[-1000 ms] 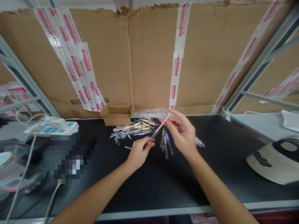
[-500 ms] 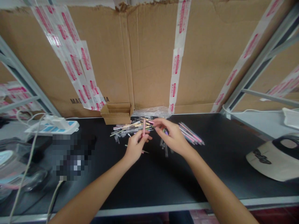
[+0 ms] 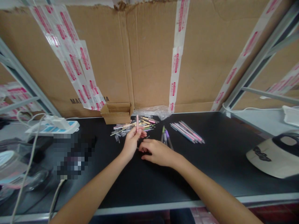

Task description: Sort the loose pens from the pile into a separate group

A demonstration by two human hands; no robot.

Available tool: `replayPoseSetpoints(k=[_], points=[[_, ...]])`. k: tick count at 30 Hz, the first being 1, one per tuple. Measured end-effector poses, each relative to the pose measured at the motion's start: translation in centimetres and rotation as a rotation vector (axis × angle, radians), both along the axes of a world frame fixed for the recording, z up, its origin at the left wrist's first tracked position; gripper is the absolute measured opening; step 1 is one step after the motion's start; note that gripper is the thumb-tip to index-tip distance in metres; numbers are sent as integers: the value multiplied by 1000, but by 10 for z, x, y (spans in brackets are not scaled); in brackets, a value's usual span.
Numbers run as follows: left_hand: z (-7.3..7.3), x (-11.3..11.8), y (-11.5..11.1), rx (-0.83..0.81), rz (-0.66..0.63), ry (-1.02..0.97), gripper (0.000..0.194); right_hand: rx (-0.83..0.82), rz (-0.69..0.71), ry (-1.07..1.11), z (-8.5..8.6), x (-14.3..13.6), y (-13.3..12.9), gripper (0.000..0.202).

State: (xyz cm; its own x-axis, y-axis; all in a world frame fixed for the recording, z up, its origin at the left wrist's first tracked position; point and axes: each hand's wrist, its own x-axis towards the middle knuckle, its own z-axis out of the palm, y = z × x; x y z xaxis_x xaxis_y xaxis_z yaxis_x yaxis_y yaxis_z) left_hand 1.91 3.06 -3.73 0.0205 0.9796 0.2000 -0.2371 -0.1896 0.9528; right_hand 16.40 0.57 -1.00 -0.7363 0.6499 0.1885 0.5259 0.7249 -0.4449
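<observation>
My left hand (image 3: 131, 141) is closed around a pink pen barrel (image 3: 137, 122), which stands upright out of the fingers. Close beside it on the right is my right hand (image 3: 155, 151), lower down, its fingers curled by the left palm. A small thin tip shows at those fingertips; what it belongs to is hidden. Behind the hands lies a loose heap of pen parts (image 3: 146, 123), with thin sticks and clear pieces. Right of it are several pens with green and purple parts (image 3: 166, 137), partly behind my right hand. Farther right is a row of pink and grey-blue pens (image 3: 188, 132).
A small open cardboard box (image 3: 116, 117) and crumpled clear plastic (image 3: 161, 111) stand against the tall cardboard wall (image 3: 151, 62). On the left are a power strip (image 3: 70, 127), cables and a clear container (image 3: 10, 166). A pale cap (image 3: 268, 158) lies at the right.
My right hand has moved down and left, away from the pen heap to beside my left hand. The left hand, still holding the pink barrel, has shifted slightly left and up.
</observation>
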Motion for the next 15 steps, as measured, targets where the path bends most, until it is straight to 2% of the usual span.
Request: replayPoseSetpoints(k=[9,15], points=[[-1,1,-1,46,2,-69,26,36,-95,-48,-7,-4,0,8],[7,4,-7,-1,-94,-227,16,14,-119,-57,-6,-2,2,2]])
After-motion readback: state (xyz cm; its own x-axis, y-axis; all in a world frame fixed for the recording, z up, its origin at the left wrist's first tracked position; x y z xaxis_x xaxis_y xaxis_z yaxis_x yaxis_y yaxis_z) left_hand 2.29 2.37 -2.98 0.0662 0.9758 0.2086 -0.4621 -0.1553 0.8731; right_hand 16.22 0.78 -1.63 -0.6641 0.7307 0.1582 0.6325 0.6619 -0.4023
